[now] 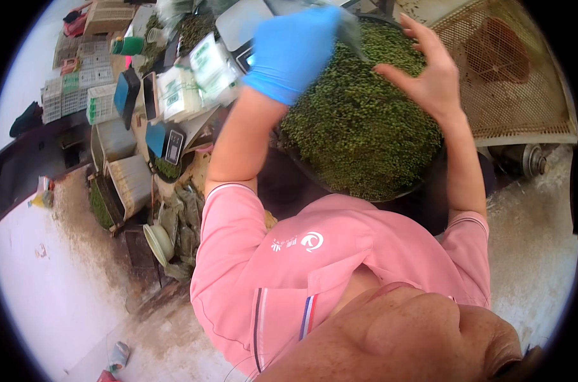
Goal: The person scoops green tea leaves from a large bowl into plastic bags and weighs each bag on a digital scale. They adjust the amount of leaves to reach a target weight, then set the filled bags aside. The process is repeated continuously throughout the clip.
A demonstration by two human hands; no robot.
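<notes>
My left hand (295,54), in a blue glove and smeared by motion, is raised over the far left side of a large heap of small green berries (365,121). A clear plastic bag (351,32) hangs from its far fingertips, which are mostly hidden behind the back of the glove. The heap fills a wide round dark tub (391,196) in front of me. My bare right hand (426,73) hovers over the heap's right side, thumb and fingers apart, with nothing in it.
Left of the tub are a scale (243,22), stacked white-and-green packets (181,92) and another scale with a display (173,145). White crates (88,73) stand farther left. A mesh basket (518,114) is at the right, above a metal cylinder (524,159).
</notes>
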